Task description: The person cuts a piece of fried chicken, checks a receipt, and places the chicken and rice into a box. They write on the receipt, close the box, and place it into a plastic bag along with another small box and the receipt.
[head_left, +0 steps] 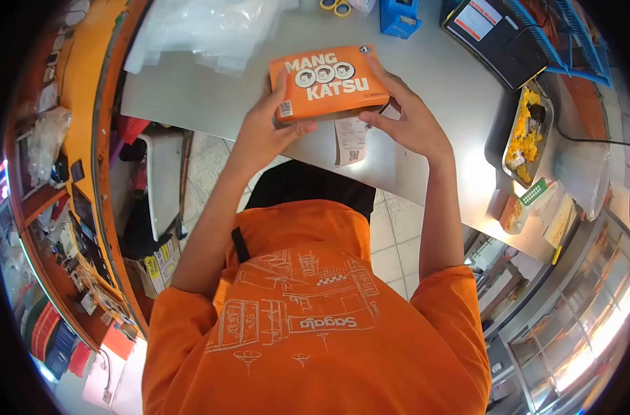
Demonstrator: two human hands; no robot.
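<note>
An orange food box (328,84) printed "MANG KATSU" is held between my two hands near the front edge of the metal table (211,104). My left hand (270,121) grips its left side, fingers along the edge and thumb low at the front. On the opposite side, my right hand (411,121) clasps the box's right edge, its thumb below the front corner. A printed paper receipt (351,140) hangs under the box near my right thumb. The underside of the box and some fingertips are hidden.
Clear plastic bags (197,34) lie at the back left. Yellow-handled scissors (335,7) and a blue dispenser (399,17) are at the back. On the right stand a black device (494,41), a metal tray with yellow contents (525,138) and a small green-and-white box (534,194).
</note>
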